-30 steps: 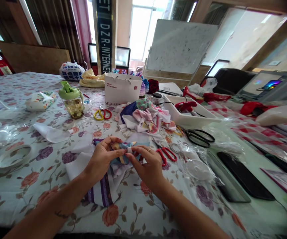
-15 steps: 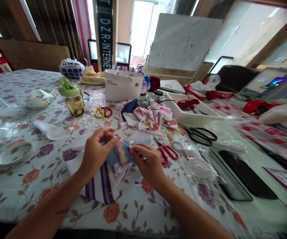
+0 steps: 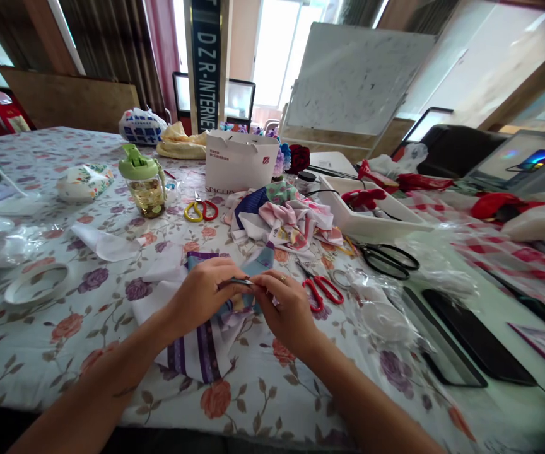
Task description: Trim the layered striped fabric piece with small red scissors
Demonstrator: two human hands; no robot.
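A piece of blue, purple and white striped fabric [image 3: 206,347] hangs below both hands and spreads over the floral tablecloth. My left hand [image 3: 204,290] pinches a folded edge of it between thumb and fingers. Close beside, with its fingertips nearly meeting the left ones, my right hand [image 3: 286,306] pinches the same edge. Anything small between the fingertips is hidden. Red-handled scissors [image 3: 322,291] lie just right of my right hand. Beyond the hands sits a heap of fabric scraps [image 3: 282,217] in pink, navy and green.
Behind the heap stand a white paper bag [image 3: 239,161] and a green-lidded bottle [image 3: 144,186]. A white tray [image 3: 376,221], black-handled scissors [image 3: 390,260] and a black phone-like slab [image 3: 475,334] lie on the right. Leftward are a tape roll [image 3: 38,284] and yellow-and-red scissors [image 3: 200,208].
My left hand has turned over and moved right, closer to my right hand. The fabric edge between them is now folded narrower. The whole view has shifted slightly.
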